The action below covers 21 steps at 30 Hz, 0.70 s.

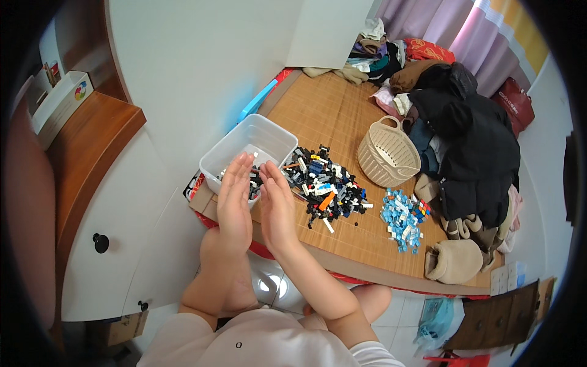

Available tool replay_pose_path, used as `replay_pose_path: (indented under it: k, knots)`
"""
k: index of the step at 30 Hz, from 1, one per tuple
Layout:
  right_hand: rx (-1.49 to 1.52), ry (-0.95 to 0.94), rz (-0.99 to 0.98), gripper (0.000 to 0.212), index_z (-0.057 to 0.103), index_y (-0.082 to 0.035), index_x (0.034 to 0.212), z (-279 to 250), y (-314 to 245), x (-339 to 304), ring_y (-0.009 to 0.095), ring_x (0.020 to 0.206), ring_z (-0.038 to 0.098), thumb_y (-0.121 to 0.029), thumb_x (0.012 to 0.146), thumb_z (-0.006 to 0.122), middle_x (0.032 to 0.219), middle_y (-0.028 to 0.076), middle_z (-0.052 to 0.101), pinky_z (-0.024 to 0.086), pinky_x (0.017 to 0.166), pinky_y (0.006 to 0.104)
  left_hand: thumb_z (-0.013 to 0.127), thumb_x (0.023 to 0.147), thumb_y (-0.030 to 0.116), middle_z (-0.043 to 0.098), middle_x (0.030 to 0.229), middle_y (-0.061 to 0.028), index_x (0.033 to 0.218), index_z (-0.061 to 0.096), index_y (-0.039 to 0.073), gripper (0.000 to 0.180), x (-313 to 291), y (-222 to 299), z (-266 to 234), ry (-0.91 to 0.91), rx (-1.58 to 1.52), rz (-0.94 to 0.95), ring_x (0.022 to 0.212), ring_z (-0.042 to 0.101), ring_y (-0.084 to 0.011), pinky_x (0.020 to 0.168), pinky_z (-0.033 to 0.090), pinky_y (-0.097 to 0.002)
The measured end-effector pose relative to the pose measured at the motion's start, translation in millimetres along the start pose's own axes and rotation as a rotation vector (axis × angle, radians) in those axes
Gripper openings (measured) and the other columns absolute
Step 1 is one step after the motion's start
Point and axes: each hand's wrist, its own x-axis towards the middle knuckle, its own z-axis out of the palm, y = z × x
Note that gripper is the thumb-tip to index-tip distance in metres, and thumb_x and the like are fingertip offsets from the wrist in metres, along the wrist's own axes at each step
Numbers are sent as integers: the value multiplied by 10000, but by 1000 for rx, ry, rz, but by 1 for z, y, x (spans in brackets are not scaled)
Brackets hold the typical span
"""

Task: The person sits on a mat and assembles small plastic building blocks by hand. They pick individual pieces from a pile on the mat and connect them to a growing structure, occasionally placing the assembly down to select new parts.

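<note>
My left hand [234, 202] and my right hand [277, 211] are raised in front of me, palms turned toward each other with a small gap between them. The fingers of both are stretched out, and I see nothing held in either. Just beyond them is a translucent plastic bin [213, 155], partly hidden by my left hand, with some loose building bricks inside. Right of the bin lies a heap of black, grey and white building bricks [327, 183], with an orange piece [326, 201] among them. My right hand is nearest to this heap's left edge.
A beige woven-look basket [385, 153] stands beyond the heap. Light-blue and white bricks [400, 223] lie to its right beside a colour-faced puzzle cube [421, 211]. Piled clothes [471, 153] cover the right side of the bamboo mat [318, 110]. A white cabinet [140, 232] stands left.
</note>
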Motion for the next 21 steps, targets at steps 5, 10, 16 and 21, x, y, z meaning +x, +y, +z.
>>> replay_pose_path:
  k: [5, 10, 16, 21]
  knots:
    - [-121, 36, -89, 440, 344, 16, 1313, -30, -10, -14, 198, 1252, 325, -154, 915, 424, 1332, 135, 370, 242, 1039, 311, 358, 887, 113, 392, 1324, -143, 1291, 358, -2, 420, -18, -25, 12, -86, 56, -84, 1275, 323, -220, 1051, 233, -330]
    - [-242, 236, -99, 471, 348, 3, 1316, -114, -5, -40, 220, 1294, 283, -26, 854, 433, 1365, 139, 342, 213, 1059, 318, 378, 879, 87, 339, 1374, -113, 1319, 344, 10, 448, -41, -66, 2, -140, 168, -261, 1293, 291, -195, 1049, 226, -310]
    - [-289, 468, -41, 523, 307, 24, 1330, -167, -13, -71, 227, 1294, 278, -11, 823, 431, 1378, 144, 318, 236, 1039, 317, 363, 857, 61, 234, 1426, -161, 1360, 254, -29, 522, -31, -106, -26, -27, 235, -303, 1331, 211, -237, 1074, 163, -315]
    - [-275, 517, -27, 531, 302, 34, 1328, -174, -13, -71, 234, 1300, 267, -10, 815, 435, 1381, 154, 310, 231, 1042, 312, 399, 864, 79, 250, 1417, -158, 1360, 250, -26, 528, -22, -119, -30, 20, 223, -392, 1323, 227, -234, 1073, 171, -318]
